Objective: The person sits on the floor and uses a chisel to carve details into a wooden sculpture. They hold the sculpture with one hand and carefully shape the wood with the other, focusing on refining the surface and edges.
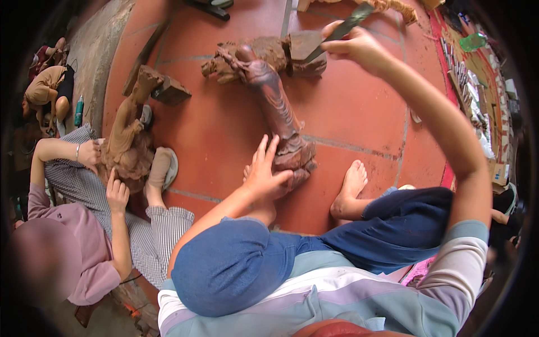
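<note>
A dark reddish-brown carved wooden statue point(274, 101) lies tilted before me, its upper end over a rough log point(261, 51) and its base toward me. My left hand point(263, 175) rests against the base, fingers stretched out and thumb spread to the right. Up at the right, clear of the statue, my right hand point(359, 49) pinches a thin, dark, flat strip point(349, 27); its exact kind cannot be made out. A squared wooden block point(307, 51) adjoins the log's right end.
At the left, a seated person point(84, 247) has both hands on a lighter carved wooden figure point(126, 137). Beside it lies a dark block point(171, 91). Several hand tools point(457, 73) line the right side. My bare foot point(352, 182) stands on the red tiles point(359, 112).
</note>
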